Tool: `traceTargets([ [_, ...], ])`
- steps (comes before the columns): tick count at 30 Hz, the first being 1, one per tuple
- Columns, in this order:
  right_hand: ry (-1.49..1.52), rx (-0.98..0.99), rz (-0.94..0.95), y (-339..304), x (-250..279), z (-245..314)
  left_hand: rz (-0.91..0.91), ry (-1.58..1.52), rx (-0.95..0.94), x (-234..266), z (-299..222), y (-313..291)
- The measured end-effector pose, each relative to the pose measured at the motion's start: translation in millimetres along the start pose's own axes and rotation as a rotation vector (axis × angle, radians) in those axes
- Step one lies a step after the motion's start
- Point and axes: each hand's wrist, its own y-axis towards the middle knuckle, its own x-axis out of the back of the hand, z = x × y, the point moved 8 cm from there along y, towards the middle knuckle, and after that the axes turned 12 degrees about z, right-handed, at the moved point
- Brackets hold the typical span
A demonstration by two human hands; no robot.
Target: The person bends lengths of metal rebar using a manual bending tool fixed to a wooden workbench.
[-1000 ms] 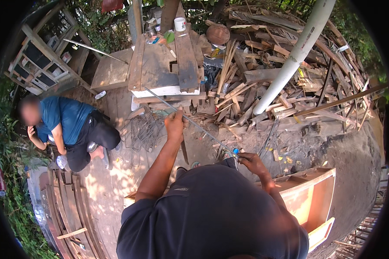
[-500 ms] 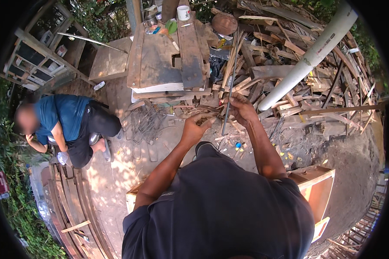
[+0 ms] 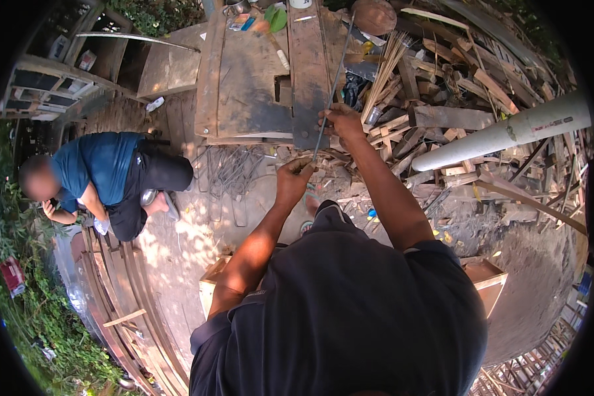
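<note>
A long thin grey metal rod slants across the right edge of the wooden workbench, its far end reaching toward a round brown stool top or disc. My right hand is closed round the rod near the bench's front corner. Lower down and closer to my body, my left hand pinches the rod's near end between thumb and fingers. Just beyond both hands lies the workbench, with dark stains and a rectangular hole in its top.
A heap of scrap wood fills the right side, crossed by a thick pale pipe. Bent metal rods lie on the ground left of my hands. Another person sits at the left, near stacked planks. Wooden boxes flank me.
Both hands have moved forward and slightly left with the rod, now beside the bench corner. My left hand, formerly apart from the rod, has closed on its near end. The whole view has shifted.
</note>
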Motion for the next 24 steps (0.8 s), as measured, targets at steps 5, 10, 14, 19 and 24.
traceTargets([
  [5, -0.550, 0.077, -0.156, 23, 13, 9, -0.024, -0.019, 0.070, 12, 6, 10],
  [10, -0.561, -0.071, -0.055, 38, 17, 4, -0.024, -0.054, 0.111, 17, 12, 11],
  [14, -0.676, -0.088, -0.008, 43, 15, 10, -0.035, 0.001, 0.125, 22, 9, 11],
  [19, -0.907, -0.055, 0.024, 48, 4, 16, -0.013, 0.019, 0.218, 25, 15, 15],
  [24, -1.073, -0.117, 0.073, 50, -2, 25, -0.004, -0.019, 0.148, 25, 33, 18],
])
